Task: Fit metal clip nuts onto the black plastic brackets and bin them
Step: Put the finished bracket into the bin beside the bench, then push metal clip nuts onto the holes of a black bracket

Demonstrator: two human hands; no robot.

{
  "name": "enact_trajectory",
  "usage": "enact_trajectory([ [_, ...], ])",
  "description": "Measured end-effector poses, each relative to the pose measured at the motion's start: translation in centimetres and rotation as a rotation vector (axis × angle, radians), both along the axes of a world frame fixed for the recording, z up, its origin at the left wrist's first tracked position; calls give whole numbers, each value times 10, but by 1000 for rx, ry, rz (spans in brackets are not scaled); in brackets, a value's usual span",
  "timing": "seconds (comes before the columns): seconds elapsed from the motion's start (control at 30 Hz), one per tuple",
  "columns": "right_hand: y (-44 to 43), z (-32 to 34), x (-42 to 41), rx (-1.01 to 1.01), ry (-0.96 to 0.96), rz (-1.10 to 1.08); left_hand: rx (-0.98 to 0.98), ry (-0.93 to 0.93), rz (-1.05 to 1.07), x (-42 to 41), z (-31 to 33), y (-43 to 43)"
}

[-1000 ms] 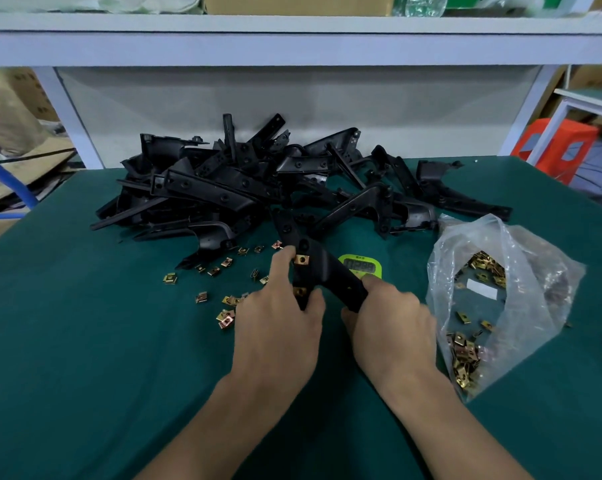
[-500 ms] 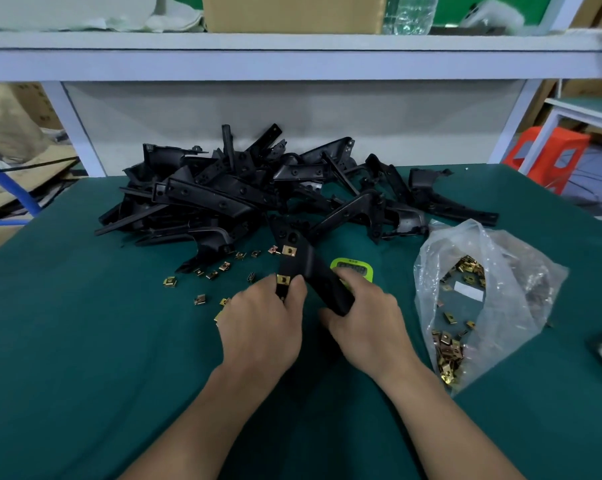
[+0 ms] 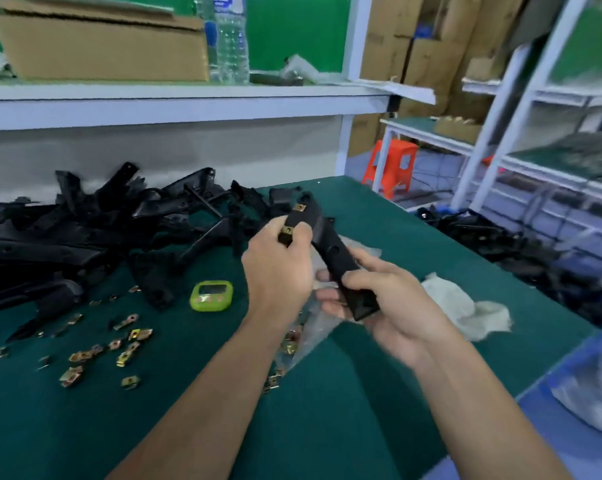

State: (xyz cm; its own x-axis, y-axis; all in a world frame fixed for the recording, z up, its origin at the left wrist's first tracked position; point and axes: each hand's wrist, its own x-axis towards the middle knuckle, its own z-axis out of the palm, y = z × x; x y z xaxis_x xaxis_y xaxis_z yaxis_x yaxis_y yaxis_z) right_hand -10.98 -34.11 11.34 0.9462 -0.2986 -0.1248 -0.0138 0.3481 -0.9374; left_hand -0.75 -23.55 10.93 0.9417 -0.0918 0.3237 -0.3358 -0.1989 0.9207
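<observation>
A black plastic bracket is held up above the green table by both hands. Two brass clip nuts sit on its upper arm, one near the tip and one lower. My left hand grips that upper arm, thumb beside the lower nut. My right hand grips the bracket's lower end. A heap of bare black brackets lies at the left and back. Loose clip nuts are scattered on the table at the left. The clear bag of nuts is mostly hidden under my arms.
A green timer lies left of my hands. A crumpled white cloth lies to the right. Past the table's right edge, black brackets fill a bin. A blue surface shows at the lower right. A shelf runs overhead.
Both hands lifted the bracket off the table and carried it to the right. The view swung right, revealing the bin of brackets beside the table.
</observation>
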Motion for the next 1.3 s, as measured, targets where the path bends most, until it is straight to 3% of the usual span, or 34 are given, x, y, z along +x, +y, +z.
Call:
enact_trajectory([
  [0.1, -45, 0, -51, 148, -6, -148, 56, 46, -224, -25, 11, -64],
  [0.23, -90, -17, -120, 335, 51, -384, 177, 339, -595, -67, -3, -136],
  [0.37, -118, -40, -175, 486, 144, -546, 323, 514, -778, -98, -32, -183],
  [0.43, -146, -35, -179, 517, 151, -549, 194, 712, -830, -106, -34, -209],
  [0.53, -220, 0, -143, 504, 87, -658, -196, 1089, -865, -109, -7, -252],
  [0.6, -263, 21, -111, 501, 92, -717, -242, 1164, -816, -105, 11, -273],
  [0.67, -284, 14, -87, 424, 246, -636, -124, 1095, -753, -100, 21, -278],
  [0.77, -261, -25, -57, 126, 481, -403, 45, 948, -687, -81, 13, -263],
  [0.83, -235, -38, -35, -38, 453, -389, 27, 874, -624, -68, -1, -249],
  [0.97, -190, -37, -8, -442, 381, -586, 78, 729, -541, -59, -10, -232],
  [1.1, -150, -11, -4, -772, 298, -532, 274, 365, -491, -53, 14, -201],
  [1.3, -63, 28, 30, -915, 64, -394, 364, 15, -343, -23, 64, -92],
])
